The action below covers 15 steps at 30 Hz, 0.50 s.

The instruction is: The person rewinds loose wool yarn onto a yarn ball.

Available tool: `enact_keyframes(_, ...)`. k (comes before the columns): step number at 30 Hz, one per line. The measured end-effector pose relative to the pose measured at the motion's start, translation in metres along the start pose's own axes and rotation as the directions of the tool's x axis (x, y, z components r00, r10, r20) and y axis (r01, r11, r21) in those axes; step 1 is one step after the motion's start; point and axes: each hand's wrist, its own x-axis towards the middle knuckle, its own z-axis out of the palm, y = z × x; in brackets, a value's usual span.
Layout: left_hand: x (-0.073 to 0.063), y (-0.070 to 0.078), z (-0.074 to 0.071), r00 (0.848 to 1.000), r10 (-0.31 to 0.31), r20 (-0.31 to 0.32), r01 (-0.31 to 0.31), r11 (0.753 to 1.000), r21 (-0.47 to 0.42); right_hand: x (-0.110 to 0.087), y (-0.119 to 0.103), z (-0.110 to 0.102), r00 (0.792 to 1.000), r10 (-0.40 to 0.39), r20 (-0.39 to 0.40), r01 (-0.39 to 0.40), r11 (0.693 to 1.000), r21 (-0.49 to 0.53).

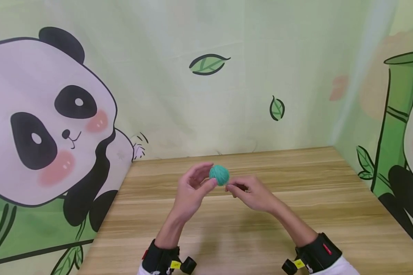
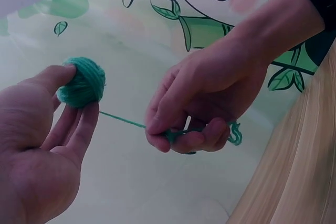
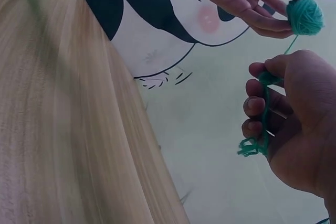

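Observation:
A small ball of teal yarn (image 1: pixel 219 175) is held above the table by my left hand (image 1: pixel 192 191), pinched between thumb and fingertips. To its right, my right hand (image 1: pixel 252 193) pinches the loose yarn between thumb and index finger. In the left wrist view a taut strand (image 2: pixel 122 119) runs from the yarn ball (image 2: pixel 83 82) to the right hand (image 2: pixel 202 103). The right wrist view shows the yarn passing across the curled fingers, with a small looped tail (image 3: pixel 252 146) hanging below them.
The wooden table (image 1: pixel 151 221) lies beneath both hands. Behind it hangs a pale green backdrop (image 1: pixel 158 95) printed with pandas, leaves and bamboo. Each wrist wears a black strap (image 1: pixel 318 252) with a small camera.

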Motion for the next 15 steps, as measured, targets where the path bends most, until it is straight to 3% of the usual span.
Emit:
enact_keyframes(6, 0.002, -0.003, 0.000, 0.998, -0.015, -0.054, 0.017, 0.999, 0.033, -0.004, -0.003, 0.006, 0.998, -0.056, 0.031, 0.057, 0.998, -0.036)
enact_keyframes(15, 0.003, -0.007, -0.001, 1.000, -0.005, 0.025, 0.004, 1.000, 0.028, -0.008, -0.016, 0.009, 0.983, -0.178, 0.050, 0.182, 0.979, -0.089)
